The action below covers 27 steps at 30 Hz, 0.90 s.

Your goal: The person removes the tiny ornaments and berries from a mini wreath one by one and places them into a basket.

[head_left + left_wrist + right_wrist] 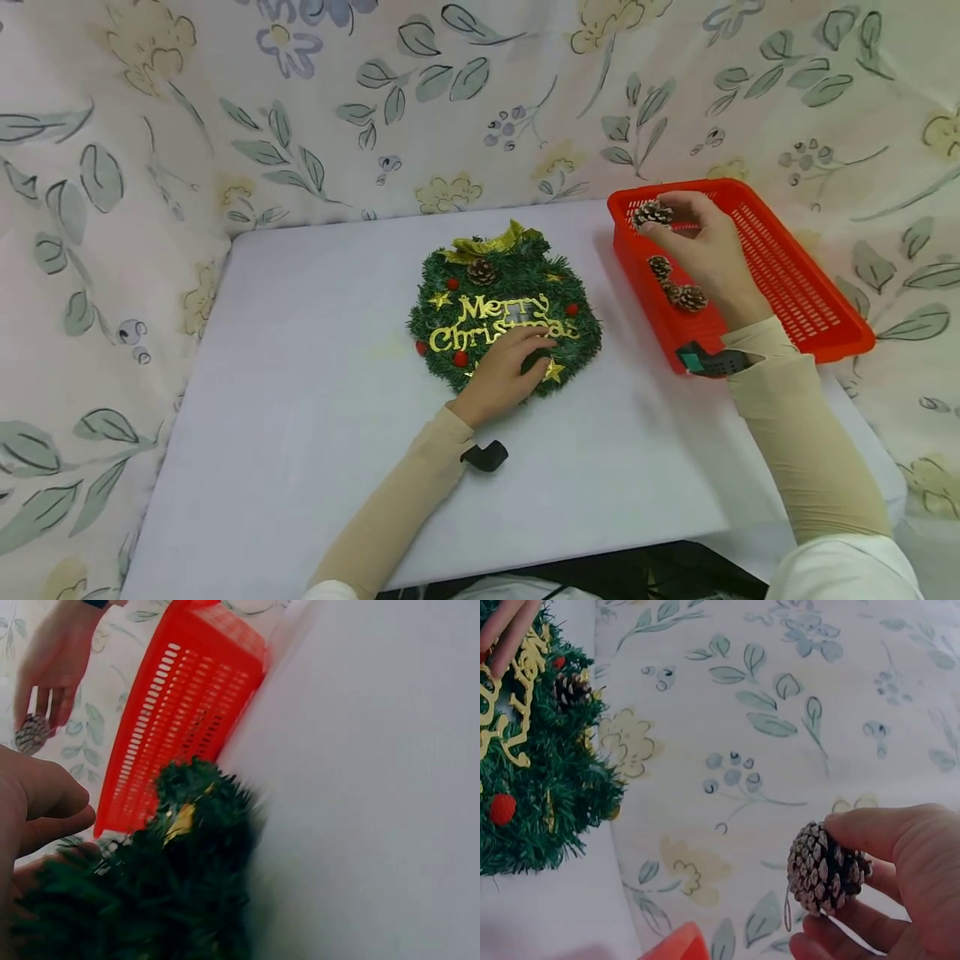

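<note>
The right hand [708, 250] is up over the red slotted plastic basket [787, 275] at the far right of the white bench [300, 417], and its fingertips pinch a frosted brown pine cone [651, 214]. The right wrist view shows it best: thumb on top, fingers curled beneath, the pine cone [826, 868] clear of everything else with the flowered cloth backdrop [780, 712] behind it. From the left wrist view the same hand [54, 660] hangs fingers-down with the cone [31, 733] at its tips, beside the basket's wall [172, 742].

Down in the basket, three more small pine cones [678, 287] lie near its front left corner, just below the right palm.

Over to the left hand [504, 373]: it rests on the lower edge of the round green tinsel wreath [450, 312], fingers loosely bent and laid across the greenery, pressing on it rather than wrapping round anything. The left wrist view is blurred, but the fingers [45, 810] sit against the dark green needles [180, 900].

The wreath lies flat in the middle of the bench, just left of the basket and not touching it. It carries gold "Merry Christmas" lettering [495, 321], a gold bow [491, 242] at the top, a pine cone already fixed below the bow [481, 271], red berries [460, 358] and gold stars [553, 371].
</note>
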Available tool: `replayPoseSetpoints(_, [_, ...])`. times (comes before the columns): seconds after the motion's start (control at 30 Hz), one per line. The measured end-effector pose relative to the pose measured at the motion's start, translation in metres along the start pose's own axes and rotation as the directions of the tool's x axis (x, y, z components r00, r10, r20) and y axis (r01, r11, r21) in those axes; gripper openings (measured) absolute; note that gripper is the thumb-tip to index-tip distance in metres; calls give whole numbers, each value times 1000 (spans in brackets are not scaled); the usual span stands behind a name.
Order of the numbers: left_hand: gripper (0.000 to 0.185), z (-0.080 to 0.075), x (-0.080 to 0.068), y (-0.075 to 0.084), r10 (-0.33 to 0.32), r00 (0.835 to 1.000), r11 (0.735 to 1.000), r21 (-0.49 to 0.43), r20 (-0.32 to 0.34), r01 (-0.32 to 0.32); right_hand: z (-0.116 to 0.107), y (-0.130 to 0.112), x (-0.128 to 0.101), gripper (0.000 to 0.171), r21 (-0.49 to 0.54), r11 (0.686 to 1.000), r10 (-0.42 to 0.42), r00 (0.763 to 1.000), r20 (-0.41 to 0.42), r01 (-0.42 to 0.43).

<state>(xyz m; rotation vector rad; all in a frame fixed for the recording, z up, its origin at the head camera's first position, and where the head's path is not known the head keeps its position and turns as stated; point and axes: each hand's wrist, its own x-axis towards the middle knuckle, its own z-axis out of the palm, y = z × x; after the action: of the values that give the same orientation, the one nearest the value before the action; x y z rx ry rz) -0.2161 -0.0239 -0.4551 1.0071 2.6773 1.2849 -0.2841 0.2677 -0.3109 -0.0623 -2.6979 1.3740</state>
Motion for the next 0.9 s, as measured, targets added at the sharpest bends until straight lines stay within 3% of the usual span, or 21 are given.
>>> replayPoseSetpoints(0.2, [35,-25,-14,-2,-14,995,1000,2,-95,14,-7,9,-2,52,12,1000,7,1000,-20,-7])
replayPoseSetpoints(0.4, [37,-60,-38,-7,-48,975,998,-40,-217,41,-12,14,0,50,14,1000,-2,999,-36,2])
replayPoseSetpoints(0.53, [35,-77,-51,-20,-61,942,996,-87,-331,34,-18,19,-1,50,25,999,25,999,-46,-24])
replayPoseSetpoints(0.67, [36,-83,-63,-38,-145,892,980,-184,-429,71,-21,24,-3,51,38,999,35,998,-47,-33])
replayPoseSetpoints(0.77, [37,-78,-69,-50,-232,861,956,-270,-453,116,-23,27,-3,51,49,998,40,998,-47,-38])
replayPoseSetpoints(0.9, [36,-67,-74,-58,-311,836,928,-332,-452,166,-25,30,-3,52,63,997,53,998,-46,-50])
